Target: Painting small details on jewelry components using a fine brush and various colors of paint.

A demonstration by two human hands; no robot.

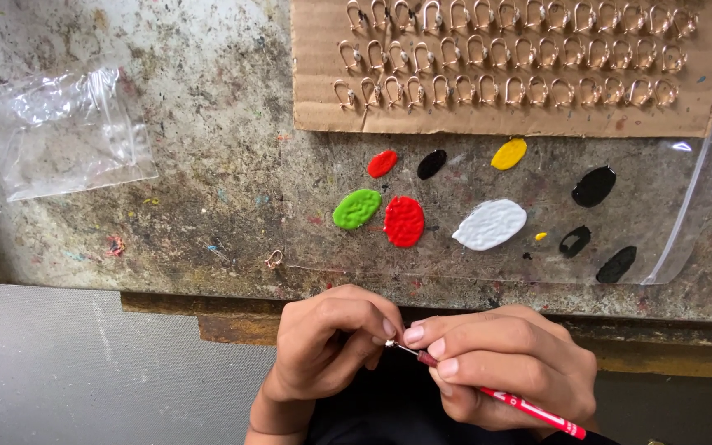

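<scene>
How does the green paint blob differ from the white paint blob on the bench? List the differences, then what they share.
The green paint blob is smaller; the white paint blob is clearly larger. Green lies left of the big red blob, white to its right. Both are tilted ovals of thick, ridged paint on the clear plastic sheet.
</scene>
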